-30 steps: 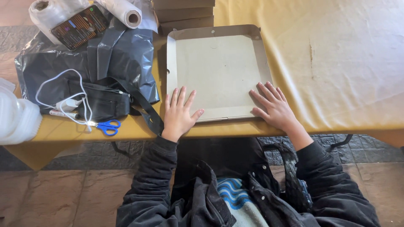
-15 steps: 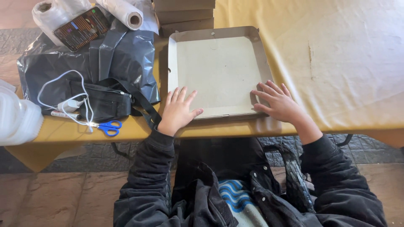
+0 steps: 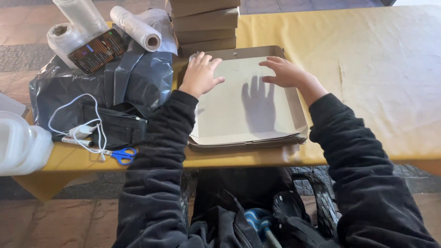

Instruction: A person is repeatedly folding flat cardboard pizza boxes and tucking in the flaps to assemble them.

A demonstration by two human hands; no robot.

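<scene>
1. Left hand (image 3: 200,73): fingers spread, palm down, resting flat on the far left part of the top cardboard sheet; it grips nothing. Sleeve is dark.
2. Right hand (image 3: 285,71): fingers spread, hovering low over the far right part of the same sheet, fingertips at or near the surface; whether they touch cannot be told. It casts a hand-shaped shadow on the sheet below it.
3. Flat cardboard sheets (image 3: 248,103): a pale grey-brown stack lying on the table (image 3: 390,69), near its front edge, directly before the person; the far edge of the top sheet is folded up.
4. Stack of folded cardboard boxes (image 3: 204,23): brown, just behind the sheets.
5. Table covering: yellow cloth, creased on the right.
6. Black plastic bag (image 3: 87,87): crumpled, left of the sheets.
7. Phone (image 3: 97,50): lit screen, lying on the bag.
8. Clear plastic rolls (image 3: 135,27): several, at the far left corner, beside the phone.
9. White cable (image 3: 89,128): looped over a black pouch (image 3: 117,128).
10. Blue-handled scissors (image 3: 120,155): at the table's front edge, left of the sheets.
11. White plastic containers (image 3: 20,144): at the far left edge.
</scene>
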